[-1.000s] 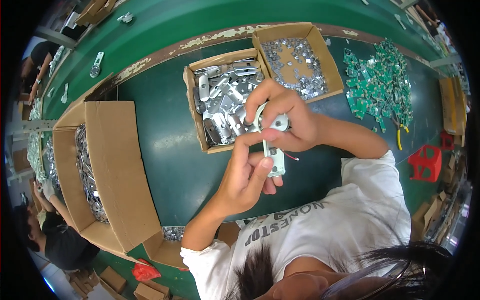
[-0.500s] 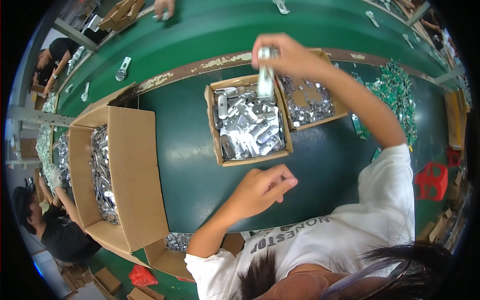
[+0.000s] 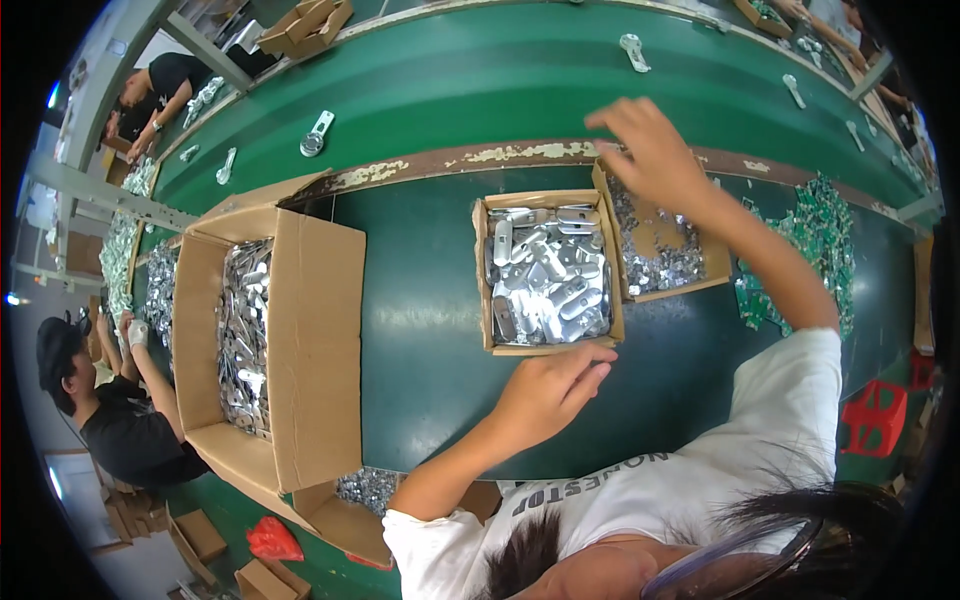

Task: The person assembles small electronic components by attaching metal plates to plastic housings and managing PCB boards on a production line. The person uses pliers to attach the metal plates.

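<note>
Conveyor belt (image 3: 520, 80), green and broad, arcs across the far side with single metal parts (image 3: 316, 133) scattered along it, well apart. Nearer, the dark green worktable (image 3: 420, 330) shows bare surface between the boxes. Big cardboard carton (image 3: 310, 340) on the left, flaps spread, holds a long heap of metal plates (image 3: 245, 335). At centre, the small cardboard tray (image 3: 548, 270) is packed with flat silvery metal pieces. Just beside it on the right, touching, a second tray (image 3: 665, 250) carries tiny shiny bits, its cardboard floor showing through. Green circuit boards (image 3: 815, 250) lie piled further right. Left hand (image 3: 555, 390) rests at the centre tray's near edge, fingers loosely curled, holding nothing visible. Right hand (image 3: 650, 150) hovers over the far rim of the right tray, fingers spread, empty.
</note>
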Available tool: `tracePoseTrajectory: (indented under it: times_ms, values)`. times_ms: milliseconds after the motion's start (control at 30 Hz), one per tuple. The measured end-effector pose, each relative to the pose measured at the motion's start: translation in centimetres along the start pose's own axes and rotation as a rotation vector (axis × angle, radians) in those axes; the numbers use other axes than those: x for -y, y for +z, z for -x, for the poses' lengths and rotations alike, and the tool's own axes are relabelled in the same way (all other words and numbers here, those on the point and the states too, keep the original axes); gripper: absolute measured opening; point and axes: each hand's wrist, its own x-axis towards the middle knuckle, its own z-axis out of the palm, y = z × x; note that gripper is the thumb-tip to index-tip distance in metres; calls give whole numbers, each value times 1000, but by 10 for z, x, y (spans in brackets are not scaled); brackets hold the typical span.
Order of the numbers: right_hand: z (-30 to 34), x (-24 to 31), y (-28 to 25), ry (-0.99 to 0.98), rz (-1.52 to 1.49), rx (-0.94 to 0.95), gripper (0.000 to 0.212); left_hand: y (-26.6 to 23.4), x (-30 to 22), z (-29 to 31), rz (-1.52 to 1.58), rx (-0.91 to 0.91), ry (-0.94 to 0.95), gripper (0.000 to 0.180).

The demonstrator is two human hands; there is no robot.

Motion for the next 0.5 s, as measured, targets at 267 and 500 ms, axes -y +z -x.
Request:
tracePoseTrajectory:
  times_ms: [267, 500]
  values:
    - [81, 30, -44, 143, -60, 90, 11, 2, -1, -2, -407, -265, 440, 11]
    - [30, -18, -41, 122, 127, 14, 18, -9, -3, -6, -666, -605, 472, 19]
